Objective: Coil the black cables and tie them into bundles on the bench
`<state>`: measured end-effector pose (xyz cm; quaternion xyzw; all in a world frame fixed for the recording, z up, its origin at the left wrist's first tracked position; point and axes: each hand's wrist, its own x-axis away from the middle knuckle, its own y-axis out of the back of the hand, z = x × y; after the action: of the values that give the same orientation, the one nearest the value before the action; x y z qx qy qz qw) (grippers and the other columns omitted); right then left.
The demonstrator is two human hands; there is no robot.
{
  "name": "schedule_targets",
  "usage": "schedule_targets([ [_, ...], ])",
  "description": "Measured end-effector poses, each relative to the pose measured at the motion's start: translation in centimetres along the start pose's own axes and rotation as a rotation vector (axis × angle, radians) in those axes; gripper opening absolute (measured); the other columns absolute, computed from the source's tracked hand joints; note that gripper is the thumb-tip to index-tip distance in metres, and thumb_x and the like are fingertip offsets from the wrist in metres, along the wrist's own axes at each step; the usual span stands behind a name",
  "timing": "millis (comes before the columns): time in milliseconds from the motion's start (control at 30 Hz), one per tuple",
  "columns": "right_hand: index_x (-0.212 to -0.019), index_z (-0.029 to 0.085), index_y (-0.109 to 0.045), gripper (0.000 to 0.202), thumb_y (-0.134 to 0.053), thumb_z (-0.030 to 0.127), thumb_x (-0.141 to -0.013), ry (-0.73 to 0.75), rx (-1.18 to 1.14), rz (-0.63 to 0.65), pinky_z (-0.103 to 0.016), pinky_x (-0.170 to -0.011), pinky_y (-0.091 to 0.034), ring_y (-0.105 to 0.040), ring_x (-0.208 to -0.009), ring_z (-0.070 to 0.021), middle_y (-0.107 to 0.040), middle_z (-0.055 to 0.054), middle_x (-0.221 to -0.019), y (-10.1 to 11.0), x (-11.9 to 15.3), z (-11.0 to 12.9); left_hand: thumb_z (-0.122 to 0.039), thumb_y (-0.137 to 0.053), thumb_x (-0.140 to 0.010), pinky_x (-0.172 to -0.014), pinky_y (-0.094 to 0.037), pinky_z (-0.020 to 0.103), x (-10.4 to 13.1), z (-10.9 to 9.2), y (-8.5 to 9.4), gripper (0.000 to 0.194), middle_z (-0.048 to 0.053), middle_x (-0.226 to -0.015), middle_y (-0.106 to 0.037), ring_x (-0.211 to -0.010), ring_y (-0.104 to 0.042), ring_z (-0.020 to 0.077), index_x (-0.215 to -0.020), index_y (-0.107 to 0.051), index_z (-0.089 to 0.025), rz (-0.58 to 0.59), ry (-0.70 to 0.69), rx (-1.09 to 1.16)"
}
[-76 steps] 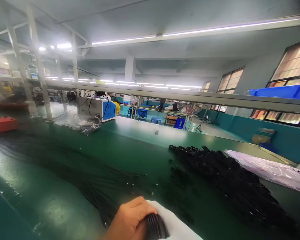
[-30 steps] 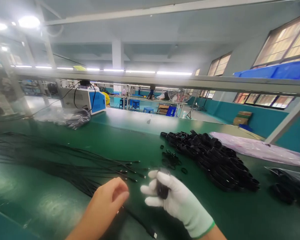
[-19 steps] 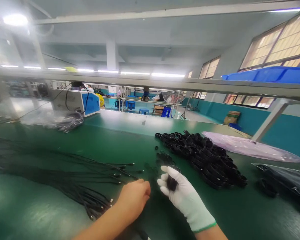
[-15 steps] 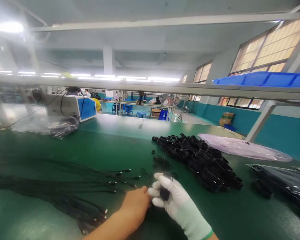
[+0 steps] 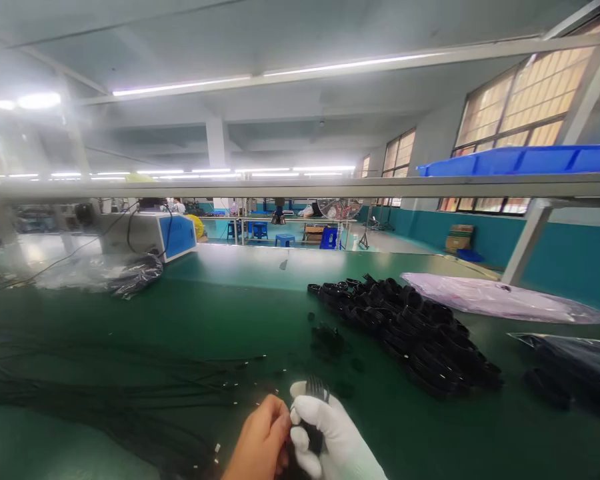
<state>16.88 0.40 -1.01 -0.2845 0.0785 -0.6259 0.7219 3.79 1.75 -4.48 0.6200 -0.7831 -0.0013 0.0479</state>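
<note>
In the head view, my right hand (image 5: pixel 337 437), in a white glove, is closed around a black piece (image 5: pixel 317 388) with a ridged top end. I cannot make out its exact kind. My bare left hand (image 5: pixel 263 433) meets the gloved fingertips from the left, its fingers pinched together. Whatever lies in that pinch is hidden. Left of the hands, many thin black cables (image 5: pixel 170 387) with small pale tips are spread over the green table (image 5: pixel 230 310). Just beyond the gloved hand is a small heap of little black parts (image 5: pixel 329 339).
A large pile of black ring-shaped parts (image 5: pixel 410 333) lies to the right, with a pink plastic bag (image 5: pixel 500 299) behind it. Dark items in clear plastic (image 5: pixel 575 360) lie at far right. A blue-and-white machine (image 5: pixel 167 233) stands back left. A shelf beam (image 5: pixel 300 189) crosses above.
Both hands appear lower in the view, still together. The black piece now shows its ridged end above the gloved fingers. The camera has tilted slightly upward.
</note>
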Motion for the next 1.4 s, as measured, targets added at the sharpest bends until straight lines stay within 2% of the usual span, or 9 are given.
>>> schedule_targets([
  [200, -0.091, 0.015, -0.06, 0.038, -0.078, 0.029, -0.061, -0.148, -0.127, 0.472, -0.017, -0.056, -0.037, -0.053, -0.058, -0.0064, -0.058, 0.0, -0.07, 0.6, 1.4, 1.7, -0.058, -0.072, -0.062, -0.043, -0.027, 0.018, 3.0, -2.5, 2.3, 0.048, -0.002, -0.068, -0.058, -0.045, -0.043, 0.0054, -0.07, -0.045, -0.019, 0.176, 0.071, 0.639],
  [267, -0.089, 0.013, -0.06, 0.038, -0.078, 0.027, -0.059, -0.129, -0.037, 0.535, -0.019, -0.053, -0.034, -0.051, -0.057, -0.0075, -0.057, 0.0, -0.066, 0.7, 1.3, 1.7, -0.052, -0.072, -0.062, -0.044, -0.026, 0.018, 3.8, -3.8, 3.2, 0.044, -0.001, -0.065, -0.058, -0.047, -0.043, 0.0064, -0.069, -0.045, -0.019, 0.286, 0.077, 0.57],
  [400, -0.093, 0.012, -0.059, 0.03, -0.068, 0.022, -0.066, -0.135, 0.057, 0.49, -0.02, -0.049, -0.029, -0.046, -0.051, -0.0067, -0.054, 0.0, -0.064, 0.7, 1.2, 1.1, -0.017, -0.059, -0.065, -0.05, -0.027, 0.019, 4.5, -6.8, 4.3, 0.004, -0.006, -0.054, -0.055, -0.051, -0.043, 0.009, -0.065, -0.055, -0.018, 0.291, 0.037, -0.313],
  [500, -0.091, 0.011, -0.059, 0.028, -0.067, 0.023, -0.068, -0.202, 0.031, 0.463, -0.019, -0.049, -0.032, -0.051, -0.053, -0.0074, -0.06, -0.004, -0.069, 0.6, 1.1, 1.0, -0.009, -0.056, -0.06, -0.054, -0.03, 0.019, 4.9, -8.8, 4.9, 0.015, -0.006, -0.058, -0.055, -0.061, -0.051, 0.0121, -0.061, -0.065, -0.02, 0.34, 0.011, -0.716],
  [633, -0.093, 0.014, -0.059, 0.027, -0.067, 0.03, -0.073, -0.193, 0.0, 0.359, -0.016, -0.04, -0.033, -0.058, -0.055, -0.0096, -0.066, -0.009, -0.09, 1.2, 0.6, 1.4, -0.017, -0.065, -0.061, -0.067, -0.036, 0.022, 5.5, -9.4, 5.8, 0.029, -0.005, -0.074, -0.066, -0.084, -0.055, 0.0192, -0.088, -0.072, -0.028, 0.302, 0.055, -0.725],
  [767, -0.105, 0.014, -0.058, 0.036, -0.067, 0.033, -0.075, -0.282, -0.039, 0.336, -0.017, -0.041, -0.042, -0.065, -0.064, -0.0149, -0.065, -0.007, -0.084, 1.7, 0.3, 1.3, -0.015, -0.065, -0.059, -0.077, -0.036, 0.024, 5.4, -8.0, 6.5, 0.035, -0.006, -0.089, -0.068, -0.089, -0.052, 0.0185, -0.093, -0.067, -0.027, 0.219, -0.019, -0.606],
  [1000, -0.107, 0.009, -0.059, 0.043, -0.066, 0.014, -0.065, -0.258, 0.234, 0.493, -0.018, -0.047, -0.038, -0.053, -0.051, -0.0072, -0.063, -0.004, -0.07, -0.7, 0.9, 1.8, -0.009, -0.061, -0.056, -0.083, -0.037, 0.026, 4.7, -7.3, 5.5, 0.054, -0.003, -0.11, -0.061, -0.092, -0.049, 0.0171, -0.108, -0.058, -0.025, 0.239, -0.037, -0.434],
  [1267, -0.102, 0.019, -0.063, 0.052, -0.074, 0.012, -0.052, 0.121, 0.623, 0.39, -0.036, -0.084, -0.046, -0.06, -0.091, -0.0224, -0.063, -0.004, -0.094, -0.4, -0.8, -1.3, -0.014, -0.067, -0.058, -0.086, -0.041, 0.03, 4.7, -7.7, 4.5, 0.058, 0.001, -0.112, -0.058, -0.098, -0.051, 0.0214, -0.114, -0.057, -0.026, 0.305, 0.045, -0.483],
  [1400, -0.08, 0.021, -0.063, 0.032, -0.076, 0.017, -0.051, 0.266, 0.668, 0.352, -0.04, -0.086, -0.044, -0.059, -0.085, -0.023, -0.061, -0.004, -0.086, 0.1, -1.1, -1.7, -0.02, -0.069, -0.058, -0.083, -0.045, 0.034, 4.7, -7.8, 4.1, 0.055, 0.002, -0.105, -0.055, -0.093, -0.054, 0.0232, -0.111, -0.057, -0.028, 0.289, 0.037, -0.641],
])
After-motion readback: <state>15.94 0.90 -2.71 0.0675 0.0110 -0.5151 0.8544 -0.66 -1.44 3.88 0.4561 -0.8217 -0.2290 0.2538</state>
